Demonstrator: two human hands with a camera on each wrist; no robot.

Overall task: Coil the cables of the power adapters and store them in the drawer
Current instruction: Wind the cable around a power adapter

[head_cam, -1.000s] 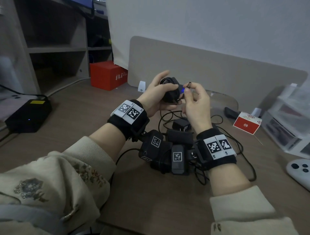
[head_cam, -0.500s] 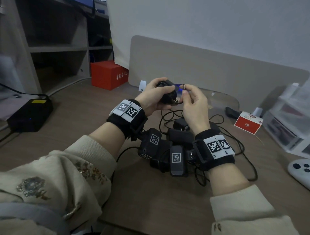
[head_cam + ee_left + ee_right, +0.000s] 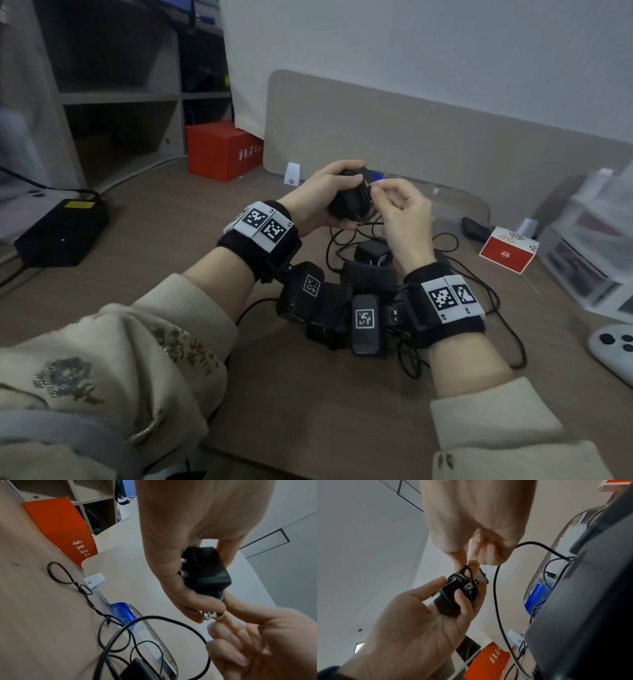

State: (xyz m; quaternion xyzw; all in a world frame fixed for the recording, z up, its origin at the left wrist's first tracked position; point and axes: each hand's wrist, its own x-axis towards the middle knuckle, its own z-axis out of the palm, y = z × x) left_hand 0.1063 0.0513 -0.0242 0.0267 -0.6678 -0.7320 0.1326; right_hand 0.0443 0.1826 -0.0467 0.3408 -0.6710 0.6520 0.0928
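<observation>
Left hand (image 3: 320,197) is curled round a black adapter (image 3: 205,570), held in the air above the far middle of the desk (image 3: 171,219). Thumb and fingers clamp the body from opposite sides. Several turns of thin black cable (image 3: 496,588) already lie round the body next to the metal prongs (image 3: 469,586).

Right hand (image 3: 399,214) pinches the cable between thumb and forefinger right at the adapter, the other fingers curled in. From that pinch the cable drops in a slack loop toward the desk.

A second adapter (image 3: 372,253) lies on the desk below the hands, amid loose cable loops. No drawer can be identified with certainty; clear stacked boxes (image 3: 589,246) stand at the right edge.

Assessment: winding is in progress on the first unit; nothing is stored yet.

Handling, as judged: the adapter looks a small, rigid block, light enough for one hand and probably smooth-sided, so a grip across its flat faces suits, clear of the prongs. The cable is thin, limp and springy; it should be held close to the body under light tension, or turns may slip off. The free tail may snag the tangle on the desk.
</observation>
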